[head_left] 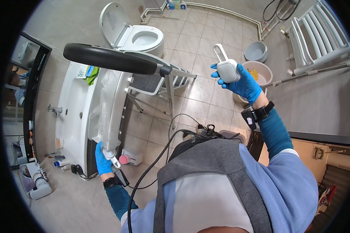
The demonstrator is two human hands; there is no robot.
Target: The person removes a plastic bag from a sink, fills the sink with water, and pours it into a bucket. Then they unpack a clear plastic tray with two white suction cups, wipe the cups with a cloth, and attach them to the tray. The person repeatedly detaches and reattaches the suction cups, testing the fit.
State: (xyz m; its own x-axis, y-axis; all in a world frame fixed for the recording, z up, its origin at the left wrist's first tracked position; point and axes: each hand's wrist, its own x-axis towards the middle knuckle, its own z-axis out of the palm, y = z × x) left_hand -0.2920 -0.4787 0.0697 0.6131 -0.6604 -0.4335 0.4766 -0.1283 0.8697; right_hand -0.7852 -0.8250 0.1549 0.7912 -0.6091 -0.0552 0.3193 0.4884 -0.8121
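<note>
My right hand (245, 86), in a blue glove, is raised over the tiled floor with its fingers round a white rounded-square plastic piece (228, 70). A long white loop sticks out of its far end. Beside the washbasin, my left hand (103, 160), also gloved, closes on the near end of a long white bar-shaped piece (115, 112); part of the fingers is hidden. A small white looped part (112, 158) shows at that end. Clear plastic film (104, 103) hangs along the long piece's left side.
A stepladder (147, 83) with a black padded rail (109, 57) stands ahead, near the toilet (146, 38). At left is the washbasin (70, 112). Basins (256, 51) stand on the floor at right, below a towel radiator (319, 35). A black cable (144, 174) crosses beside me.
</note>
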